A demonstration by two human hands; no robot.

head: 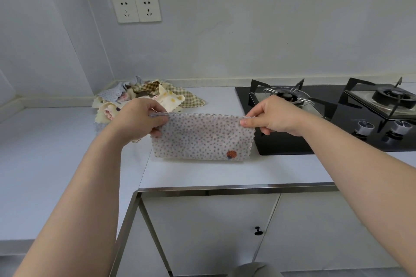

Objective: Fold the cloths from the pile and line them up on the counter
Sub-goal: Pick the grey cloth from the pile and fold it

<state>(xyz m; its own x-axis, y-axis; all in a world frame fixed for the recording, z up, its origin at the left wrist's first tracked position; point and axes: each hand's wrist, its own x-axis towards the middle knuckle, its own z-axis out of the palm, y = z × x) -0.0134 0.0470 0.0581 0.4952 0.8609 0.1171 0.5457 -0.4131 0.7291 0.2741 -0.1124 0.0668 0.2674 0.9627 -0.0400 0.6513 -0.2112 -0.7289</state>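
A pale cloth with grey dots and a small red patch is doubled over into a long band and hangs between my hands, its folded bottom edge touching the white counter. My left hand pinches its upper left corner. My right hand pinches the upper right corner. Behind my left hand, in the counter's back corner, lies the loose pile of cloths: checked, cream with yellow dots, and dotted ones.
A black gas hob with two burners and two knobs takes up the counter to the right, close to the cloth's right edge. Two wall sockets sit above the pile. The counter's metal-trimmed front edge runs below the cloth, cabinet doors beneath.
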